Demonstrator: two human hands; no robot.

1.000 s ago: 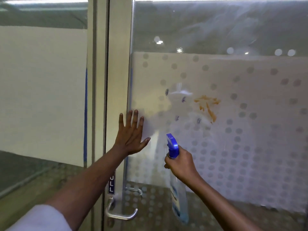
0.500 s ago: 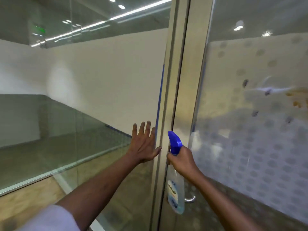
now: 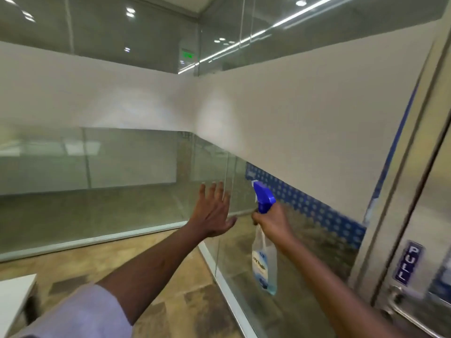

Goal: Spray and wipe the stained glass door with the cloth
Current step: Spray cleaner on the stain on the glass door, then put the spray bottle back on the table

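My right hand (image 3: 273,222) grips the neck of a clear spray bottle (image 3: 264,267) with a blue trigger head, held upright in front of a glass partition. My left hand (image 3: 213,211) is raised beside it, fingers spread, palm toward the glass, holding nothing. Only the metal frame of the glass door (image 3: 412,191) shows at the far right, with a blue "PULL" label (image 3: 408,263) and a metal handle (image 3: 410,315). The stained pane and the cloth are out of view.
A frosted glass partition (image 3: 305,113) with a blue dotted band (image 3: 317,211) runs left from the door to a corner. A second glass wall (image 3: 97,154) spans the left. A white table corner (image 3: 14,296) sits at the lower left on wood-patterned floor.
The view has swung left, away from the stained pane. My left hand has come off the door and now hovers before the partition. The bottle stays in my right hand.
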